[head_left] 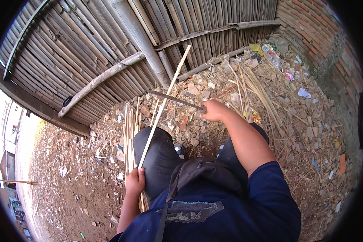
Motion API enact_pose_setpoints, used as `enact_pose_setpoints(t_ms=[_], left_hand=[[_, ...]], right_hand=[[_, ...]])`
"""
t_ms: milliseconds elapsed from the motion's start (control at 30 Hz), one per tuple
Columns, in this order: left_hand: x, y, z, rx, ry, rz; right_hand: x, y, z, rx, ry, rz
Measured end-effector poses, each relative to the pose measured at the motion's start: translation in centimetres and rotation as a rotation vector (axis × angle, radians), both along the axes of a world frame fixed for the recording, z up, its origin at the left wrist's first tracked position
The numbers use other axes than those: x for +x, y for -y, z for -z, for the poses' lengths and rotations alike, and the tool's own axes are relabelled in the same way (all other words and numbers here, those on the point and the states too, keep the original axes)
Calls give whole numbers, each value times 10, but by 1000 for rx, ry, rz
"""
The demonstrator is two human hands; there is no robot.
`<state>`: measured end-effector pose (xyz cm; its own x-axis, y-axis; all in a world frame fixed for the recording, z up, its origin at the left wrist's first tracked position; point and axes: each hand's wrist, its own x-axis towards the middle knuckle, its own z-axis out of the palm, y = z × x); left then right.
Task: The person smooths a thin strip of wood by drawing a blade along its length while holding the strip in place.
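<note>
My left hand [135, 181] is closed around the lower end of a long pale bamboo strip [154, 128]. The strip slants up and away past my left knee toward the bamboo wall. In my right hand [212, 110] is the handle of a long knife [179, 101] with a narrow dark blade. Its blade points left and crosses the upper half of the strip; whether the edge bites into it I cannot tell. Beside my left leg lies a bundle of similar strips [128, 133], partly hidden by my left hand and forearm.
More split bamboo strips [266, 97] lie on the ground to the right. Ahead stands a bamboo wall [97, 48] with a thick post [143, 40]; a brick wall [310, 32] closes the right side. Stones, brick pieces and litter cover the dirt ground [68, 173].
</note>
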<state>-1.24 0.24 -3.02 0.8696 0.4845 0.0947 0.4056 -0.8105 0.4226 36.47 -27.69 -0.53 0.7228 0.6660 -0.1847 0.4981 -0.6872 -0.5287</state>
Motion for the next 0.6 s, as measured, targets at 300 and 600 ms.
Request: enact_pose_setpoints(t_ms=[300,600], left_hand=[[0,-1,3,-17,12,-16],[1,2,-4,-72,-31,-33]], right_hand=[[1,0,8,46,33,-12],[3,-1,13,77,11,-21]])
